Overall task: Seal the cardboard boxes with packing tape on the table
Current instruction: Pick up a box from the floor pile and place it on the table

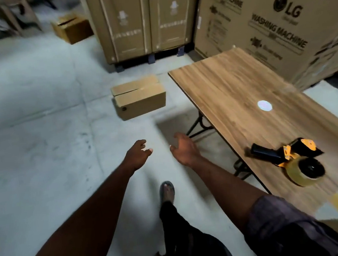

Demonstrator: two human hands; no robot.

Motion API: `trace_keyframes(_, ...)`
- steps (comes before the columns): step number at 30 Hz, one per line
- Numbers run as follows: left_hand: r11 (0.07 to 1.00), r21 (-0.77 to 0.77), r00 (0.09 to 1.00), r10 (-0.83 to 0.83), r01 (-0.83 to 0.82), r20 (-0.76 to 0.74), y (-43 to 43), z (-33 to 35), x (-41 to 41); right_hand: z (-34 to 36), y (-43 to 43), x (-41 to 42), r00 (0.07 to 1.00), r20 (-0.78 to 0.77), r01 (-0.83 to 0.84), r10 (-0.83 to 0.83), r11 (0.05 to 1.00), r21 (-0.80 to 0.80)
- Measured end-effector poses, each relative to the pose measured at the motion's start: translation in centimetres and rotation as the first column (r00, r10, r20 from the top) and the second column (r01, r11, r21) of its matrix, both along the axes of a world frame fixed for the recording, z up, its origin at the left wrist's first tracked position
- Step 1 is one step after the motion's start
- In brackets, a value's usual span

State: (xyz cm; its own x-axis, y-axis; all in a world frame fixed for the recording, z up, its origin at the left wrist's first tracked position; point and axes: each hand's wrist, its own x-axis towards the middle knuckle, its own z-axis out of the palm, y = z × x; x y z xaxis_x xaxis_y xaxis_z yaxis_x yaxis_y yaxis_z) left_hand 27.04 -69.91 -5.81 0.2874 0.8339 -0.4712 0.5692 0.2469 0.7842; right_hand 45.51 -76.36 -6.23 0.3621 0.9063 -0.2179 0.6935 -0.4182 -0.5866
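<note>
Both empty hands (160,151) reach toward floor box (139,97), flaps unsealed.

Dim warehouse light, a round glare spot gleams on the desk (233,92). Soft shadow pools on the floor (38,120) beneath it. Motion blur smears everything; edges bow, wide-angle.

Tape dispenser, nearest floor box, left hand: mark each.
Tape dispenser (288,158): head view, on its yellow-and-black body, lying on the table.
Nearest floor box (140,102): head view, on its front side face.
Left hand (137,155): head view, on the back of the hand, open.
</note>
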Motion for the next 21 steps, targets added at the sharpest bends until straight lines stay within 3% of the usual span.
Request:
trace_keyframes(7,0.998,0.062,0.997,-0.018,0.022,-0.07,15.6,-0.9,-0.9,-2.0,15.2,-0.9,0.999,0.014,-0.031,0.031,1.0,-0.002)
trace_keyframes(15,0.932,0.209,0.92,-0.219,0.296,-0.324,32.3,-0.6,-2.3,-1.4,31.7,-1.4,0.973,0.179,-0.134,0.147,0.988,-0.08)
trace_keyframes(18,0.929,0.232,0.925,-0.209,0.289,-0.316,37.4,-1.1,-3.0,-1.6,37.0,-2.0,0.986,0.124,-0.106,0.114,0.992,-0.068)
trace_keyframes(21,0.968,0.198,0.973,-0.113,0.153,-0.199,43.1,-1.7,-3.6,-2.3,42.0,-2.5,0.994,-0.081,0.072,-0.071,0.997,0.006)
